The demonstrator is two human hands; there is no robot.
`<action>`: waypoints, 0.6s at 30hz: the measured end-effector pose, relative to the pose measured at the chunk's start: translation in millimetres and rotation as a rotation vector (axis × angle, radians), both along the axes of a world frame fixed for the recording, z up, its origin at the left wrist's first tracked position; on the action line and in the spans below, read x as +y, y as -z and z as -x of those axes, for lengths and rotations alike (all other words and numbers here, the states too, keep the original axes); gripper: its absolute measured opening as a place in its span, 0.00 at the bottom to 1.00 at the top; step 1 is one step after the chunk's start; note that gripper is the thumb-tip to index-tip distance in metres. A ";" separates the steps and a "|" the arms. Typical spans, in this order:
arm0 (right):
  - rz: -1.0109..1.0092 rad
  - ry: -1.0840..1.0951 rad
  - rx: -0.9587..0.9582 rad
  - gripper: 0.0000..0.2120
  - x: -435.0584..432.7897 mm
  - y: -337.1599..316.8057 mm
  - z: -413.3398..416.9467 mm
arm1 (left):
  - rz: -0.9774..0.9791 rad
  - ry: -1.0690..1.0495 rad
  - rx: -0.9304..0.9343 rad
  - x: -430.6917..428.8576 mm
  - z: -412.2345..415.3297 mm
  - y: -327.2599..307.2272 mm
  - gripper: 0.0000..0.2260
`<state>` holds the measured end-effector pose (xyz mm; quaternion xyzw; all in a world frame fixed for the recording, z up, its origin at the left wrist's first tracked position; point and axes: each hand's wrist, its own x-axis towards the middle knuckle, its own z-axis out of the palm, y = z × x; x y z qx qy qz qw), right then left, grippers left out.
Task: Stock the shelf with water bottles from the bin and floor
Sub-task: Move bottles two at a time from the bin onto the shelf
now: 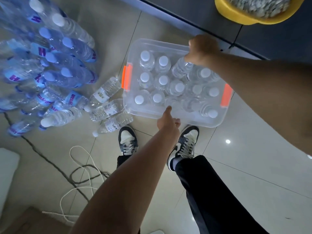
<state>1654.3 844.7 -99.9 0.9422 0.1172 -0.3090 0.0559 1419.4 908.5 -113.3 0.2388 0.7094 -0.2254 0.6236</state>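
Note:
A clear plastic bin (172, 45) with orange latches stands on the tiled floor, holding several small white-capped water bottles. My right hand (201, 48) grips the top of one small bottle (181, 67) and holds it tilted above the others at the bin's far side. My left hand (168, 120) reaches over the bin's near rim, thumb up and fingers curled, holding nothing that I can see. Three small bottles (105, 92) lie on the floor just left of the bin. The shelf is out of view.
Many large blue-capped bottles (55, 58) stand packed at the left. A yellow bowl (236, 16) of pale pieces sits on a dark surface at the top right. White rope and a dark cable (81, 168) lie on the floor by my shoes (128, 140).

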 end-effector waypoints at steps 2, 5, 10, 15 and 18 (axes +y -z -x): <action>-0.013 0.024 -0.020 0.19 0.5 -1.0 4.1 | -0.015 0.033 0.000 0.2 0.9 -0.3 0.19; -0.017 0.048 -0.026 0.23 4.3 -0.8 12.6 | -0.028 0.136 -0.003 3.0 3.7 -4.9 0.14; -0.071 0.070 -0.079 0.27 11.7 -10.5 42.4 | -0.154 0.578 -0.004 24.0 13.7 -10.1 0.12; -0.282 -0.083 -0.301 0.26 31.6 -17.1 94.9 | -0.859 1.156 -0.110 74.7 37.6 -26.3 0.15; -0.319 -0.195 -0.258 0.25 47.2 -12.7 128.7 | -1.040 1.255 -0.220 103.3 40.8 -29.2 0.20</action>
